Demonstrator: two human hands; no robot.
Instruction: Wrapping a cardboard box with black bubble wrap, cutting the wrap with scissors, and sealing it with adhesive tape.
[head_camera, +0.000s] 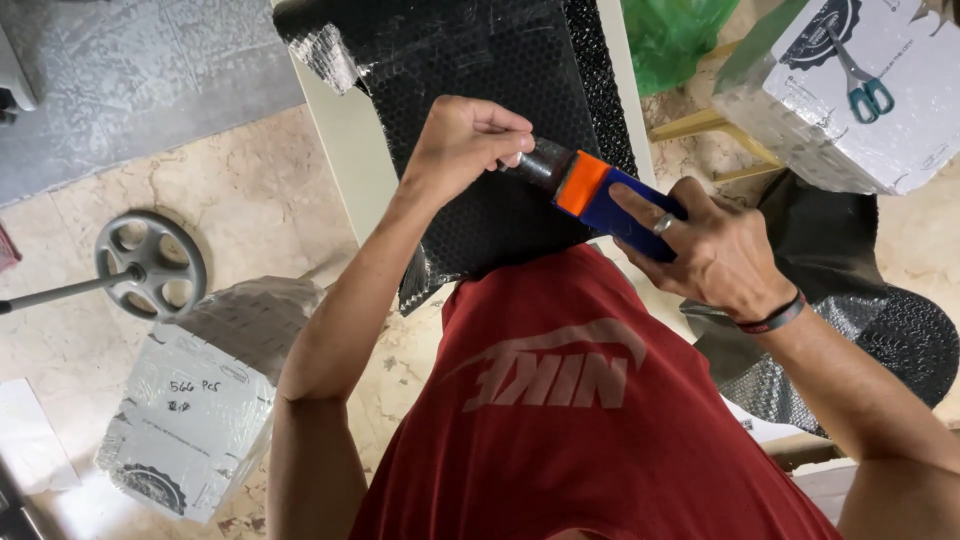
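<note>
The right hand (712, 250) grips a blue and orange tool (600, 196) while the left hand (462, 140) pinches its dark tip above black bubble wrap (480, 70) on a table (345, 140)

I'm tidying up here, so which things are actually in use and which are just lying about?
In use: blue and orange tool, left hand, right hand, black bubble wrap sheet.
Lying about: scissors, white box, green bag, wrapped parcel, weight plate.
</note>
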